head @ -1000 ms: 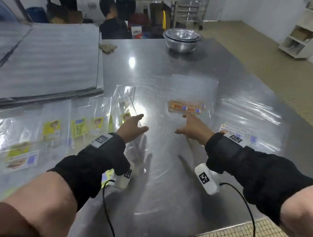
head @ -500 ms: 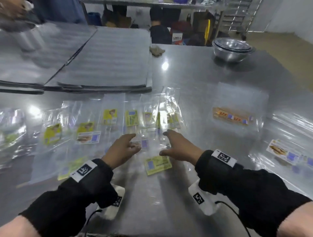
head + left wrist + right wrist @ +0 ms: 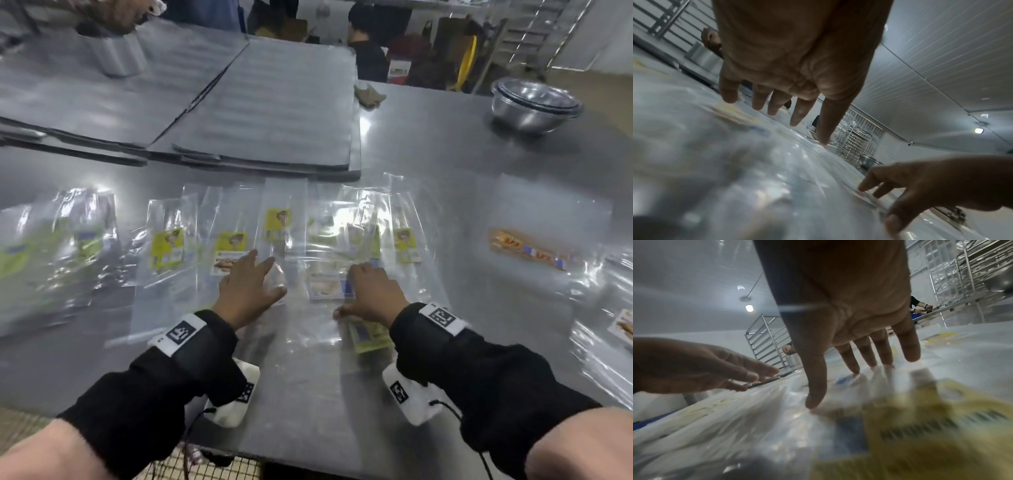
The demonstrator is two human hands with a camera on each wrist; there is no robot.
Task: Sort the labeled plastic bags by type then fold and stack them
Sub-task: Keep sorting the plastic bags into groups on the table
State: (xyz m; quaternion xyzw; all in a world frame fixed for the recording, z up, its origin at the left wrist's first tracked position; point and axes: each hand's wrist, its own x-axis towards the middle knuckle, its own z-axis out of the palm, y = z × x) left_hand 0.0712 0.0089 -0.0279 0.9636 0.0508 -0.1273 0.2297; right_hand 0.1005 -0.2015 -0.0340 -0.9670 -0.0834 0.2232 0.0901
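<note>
No real grip on anything yet: our left hand (image 3: 248, 291) is spread flat with straight fingers over the clear plastic bags (image 3: 219, 240) on the steel counter (image 3: 428, 150), and our right hand (image 3: 371, 291) has straight fingers too, tips touching a bag with a white-and-blue label (image 3: 327, 287), thumb down by a bag with a yellow-green label (image 3: 368, 337). The bags lie overlapped in a row in front of us, most with yellow-green labels; one with an orange label (image 3: 529, 251) sits well apart to the right. The writing is too blurry to read in any view; the right wrist view shows dark letters on yellow, smeared. Another label (image 3: 623, 325) is cut off at the right edge. Steel bowls (image 3: 536, 104) sit at the far right.
</note>
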